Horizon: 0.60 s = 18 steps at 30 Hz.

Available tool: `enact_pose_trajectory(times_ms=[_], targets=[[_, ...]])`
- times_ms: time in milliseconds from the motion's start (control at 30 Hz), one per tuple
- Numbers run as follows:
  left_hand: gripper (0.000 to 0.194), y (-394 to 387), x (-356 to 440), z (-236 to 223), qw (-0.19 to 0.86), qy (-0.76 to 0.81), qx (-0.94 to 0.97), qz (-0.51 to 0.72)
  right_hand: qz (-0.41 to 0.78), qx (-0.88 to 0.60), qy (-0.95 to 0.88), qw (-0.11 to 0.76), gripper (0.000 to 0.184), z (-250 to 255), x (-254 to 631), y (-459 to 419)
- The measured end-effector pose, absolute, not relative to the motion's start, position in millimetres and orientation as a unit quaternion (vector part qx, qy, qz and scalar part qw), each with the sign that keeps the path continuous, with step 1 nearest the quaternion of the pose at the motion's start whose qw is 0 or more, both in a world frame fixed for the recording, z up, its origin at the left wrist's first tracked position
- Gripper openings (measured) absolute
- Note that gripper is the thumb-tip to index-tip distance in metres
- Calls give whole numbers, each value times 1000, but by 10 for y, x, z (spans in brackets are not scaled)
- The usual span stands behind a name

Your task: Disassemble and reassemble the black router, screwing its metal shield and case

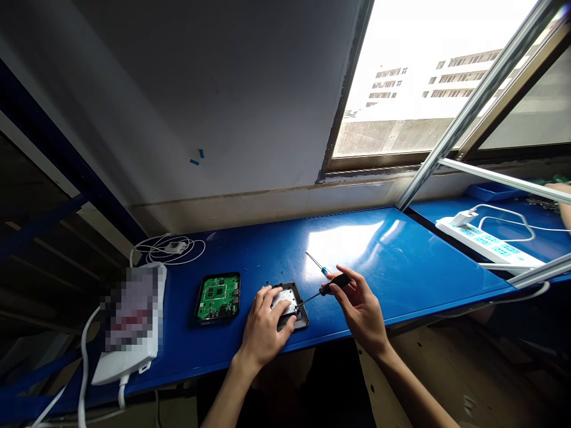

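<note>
My right hand [363,306] is closed around the black handle of a screwdriver [335,285]. The screwdriver's shaft slants down left, its tip at the edge of a silver metal plate [285,300]. This plate lies in a black plastic casing half [303,318] near the bench's front edge. My left hand [267,324] grips the casing, with fingers curled over the plate and partly covering both. Beyond the right fingers is a thin two-pronged tool with a blue part [324,270]; whether the hand touches it I cannot tell.
A green circuit board [218,295] sits in another black casing half to the left. Several tiny dark screws [267,282] are scattered behind my left hand. On the blue bench [263,249] are a white power strip [134,356] and a coiled white cable [176,246]. Another person's arm [562,199] shows far right.
</note>
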State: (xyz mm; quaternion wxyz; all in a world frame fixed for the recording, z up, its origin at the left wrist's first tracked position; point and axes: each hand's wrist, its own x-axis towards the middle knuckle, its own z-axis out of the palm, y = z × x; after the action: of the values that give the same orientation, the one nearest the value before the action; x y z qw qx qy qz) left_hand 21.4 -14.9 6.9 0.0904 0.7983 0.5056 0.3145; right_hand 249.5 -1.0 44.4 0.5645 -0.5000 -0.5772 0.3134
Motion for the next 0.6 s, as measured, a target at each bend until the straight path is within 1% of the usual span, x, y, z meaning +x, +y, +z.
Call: enact_pose_trajectory(times_ms=[600], targets=[[20,-142,208,38,97,508,799,306,309,-501,-582,561,40,437,2502,-20]])
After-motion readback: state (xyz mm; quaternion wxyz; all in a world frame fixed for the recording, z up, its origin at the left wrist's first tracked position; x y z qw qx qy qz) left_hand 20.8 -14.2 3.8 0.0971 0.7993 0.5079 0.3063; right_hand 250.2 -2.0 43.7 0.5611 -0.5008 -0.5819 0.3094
